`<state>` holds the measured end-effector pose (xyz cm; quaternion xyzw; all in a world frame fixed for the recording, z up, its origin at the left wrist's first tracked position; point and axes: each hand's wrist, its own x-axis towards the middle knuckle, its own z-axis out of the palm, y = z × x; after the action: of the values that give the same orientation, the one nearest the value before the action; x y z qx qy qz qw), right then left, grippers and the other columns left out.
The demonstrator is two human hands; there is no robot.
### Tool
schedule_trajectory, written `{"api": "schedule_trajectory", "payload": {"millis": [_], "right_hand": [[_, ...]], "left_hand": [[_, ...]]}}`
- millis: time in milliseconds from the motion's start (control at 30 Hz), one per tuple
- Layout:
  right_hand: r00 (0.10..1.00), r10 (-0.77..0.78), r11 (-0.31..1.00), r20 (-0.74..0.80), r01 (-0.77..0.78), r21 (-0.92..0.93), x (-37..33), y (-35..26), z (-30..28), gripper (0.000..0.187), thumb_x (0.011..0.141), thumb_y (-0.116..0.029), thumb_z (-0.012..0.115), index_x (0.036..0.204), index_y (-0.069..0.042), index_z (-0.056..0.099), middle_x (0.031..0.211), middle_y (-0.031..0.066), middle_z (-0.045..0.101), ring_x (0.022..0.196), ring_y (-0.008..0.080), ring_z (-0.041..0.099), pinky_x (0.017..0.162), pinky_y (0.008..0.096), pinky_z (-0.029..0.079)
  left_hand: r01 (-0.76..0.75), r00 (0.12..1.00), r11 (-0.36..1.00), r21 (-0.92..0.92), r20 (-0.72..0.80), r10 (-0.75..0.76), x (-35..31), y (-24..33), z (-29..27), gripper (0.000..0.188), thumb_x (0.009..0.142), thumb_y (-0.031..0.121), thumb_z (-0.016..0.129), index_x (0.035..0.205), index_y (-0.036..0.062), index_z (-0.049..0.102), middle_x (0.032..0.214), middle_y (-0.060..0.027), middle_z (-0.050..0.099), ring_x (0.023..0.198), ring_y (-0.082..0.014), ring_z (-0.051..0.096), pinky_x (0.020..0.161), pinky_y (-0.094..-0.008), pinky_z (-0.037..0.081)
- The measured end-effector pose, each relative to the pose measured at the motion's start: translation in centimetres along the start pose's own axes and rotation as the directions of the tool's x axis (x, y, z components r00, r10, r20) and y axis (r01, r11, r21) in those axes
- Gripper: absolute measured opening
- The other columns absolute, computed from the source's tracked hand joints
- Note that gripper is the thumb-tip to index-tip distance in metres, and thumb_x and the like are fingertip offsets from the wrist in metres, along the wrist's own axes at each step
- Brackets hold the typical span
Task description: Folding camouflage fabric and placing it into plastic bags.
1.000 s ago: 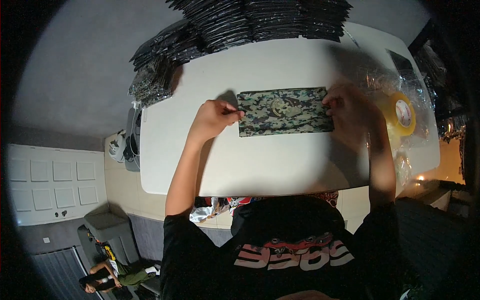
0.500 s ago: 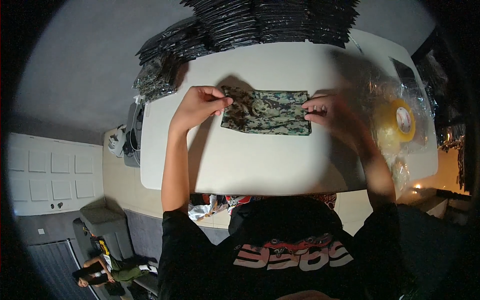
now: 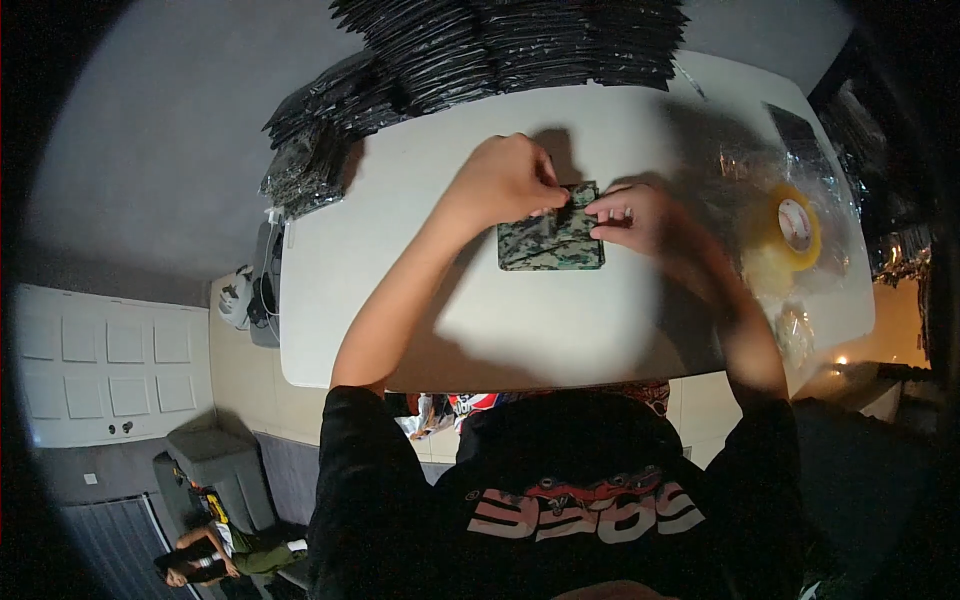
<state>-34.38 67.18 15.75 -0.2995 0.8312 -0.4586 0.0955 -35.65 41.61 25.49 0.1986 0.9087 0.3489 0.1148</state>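
Observation:
A folded cloth in green, brown and black camouflage print (image 3: 548,247) lies on the white table (image 3: 420,330) in front of me. It is doubled over into a near-square. My left hand (image 3: 508,185) reaches across its top and pinches the folded-over end near the upper right corner, hiding part of the print. At the right edge, the fingers and thumb of my right hand (image 3: 632,216) close on the cloth's side.
Stacks of black plastic packets (image 3: 500,45) line the table's far side, with more packets (image 3: 305,170) at the far left. To the right, a roll of clear yellowish tape (image 3: 797,222) sits among crumpled clear plastic (image 3: 735,200). A person (image 3: 225,550) sits on a grey sofa (image 3: 235,470) at lower left.
My left hand has carried the cloth's left end over to the right, folding the long strip in half. My right hand has stayed by the right edge.

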Motion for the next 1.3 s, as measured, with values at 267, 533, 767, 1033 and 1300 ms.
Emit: {"api": "schedule_trajectory", "payload": {"millis": [267,533,767,1033,1300], "right_hand": [[0.997,0.036,0.998,0.069,-0.032,-0.055,0.6,-0.5,-0.1,0.019,0.084,-0.012,0.082,0.092,0.002,0.073,0.076,0.0093,0.068,0.07,0.016,0.065,0.066,0.0337,0.051],[0.991,0.003,0.981,-0.137,0.024,0.192,0.6,0.7,1.5,0.023,0.09,-0.018,0.078,0.082,0.003,0.072,0.072,0.0108,0.069,0.064,0.0135,0.062,0.062,0.036,0.049],[0.978,0.176,0.983,0.113,-0.169,-0.067,0.7,-3.7,0.8,0.033,0.088,-0.024,0.081,0.071,0.004,0.073,0.058,0.0107,0.066,0.053,0.0143,0.059,0.054,0.0351,0.048],[0.954,0.272,0.961,0.124,-0.276,0.011,1.9,-2.7,2.6,0.03,0.085,-0.019,0.083,0.071,0.005,0.073,0.057,0.007,0.061,0.052,0.0111,0.053,0.052,0.0332,0.041],[0.962,0.206,0.978,0.18,-0.195,-0.077,2.6,-2.0,2.2,0.031,0.084,-0.024,0.084,0.076,0.005,0.077,0.061,0.0097,0.07,0.054,0.0109,0.058,0.056,0.0351,0.048]], "left_hand": [[-0.168,0.983,0.956,0.239,-0.026,0.179,1.1,0.7,4.0,0.027,0.078,0.028,0.083,0.079,0.0011,0.077,0.063,-0.0116,0.071,0.061,-0.0229,0.072,0.067,-0.0355,0.057],[-0.281,0.923,0.96,0.017,-0.269,0.274,-1.8,-1.7,2.6,0.029,0.101,0.02,0.064,0.122,0.001,0.073,0.11,-0.0193,0.076,0.094,-0.0359,0.074,0.087,-0.0423,0.056],[-0.368,0.887,0.912,0.18,-0.224,0.403,-4.3,-8.0,3.6,0.041,0.107,0.02,0.054,0.143,0.0015,0.059,0.149,-0.0196,0.058,0.143,-0.0405,0.05,0.121,-0.0461,0.038],[-0.361,0.901,0.897,0.253,-0.152,0.406,-4.7,-10.2,3.8,0.048,0.107,0.026,0.056,0.148,0.002,0.055,0.157,-0.0176,0.05,0.15,-0.0389,0.04,0.125,-0.048,0.032],[-0.294,0.938,0.903,0.313,-0.086,0.335,-4.9,-11.0,3.8,0.055,0.108,0.036,0.054,0.153,0.0044,0.05,0.163,-0.0147,0.044,0.153,-0.0397,0.035,0.125,-0.0634,0.023]]}}
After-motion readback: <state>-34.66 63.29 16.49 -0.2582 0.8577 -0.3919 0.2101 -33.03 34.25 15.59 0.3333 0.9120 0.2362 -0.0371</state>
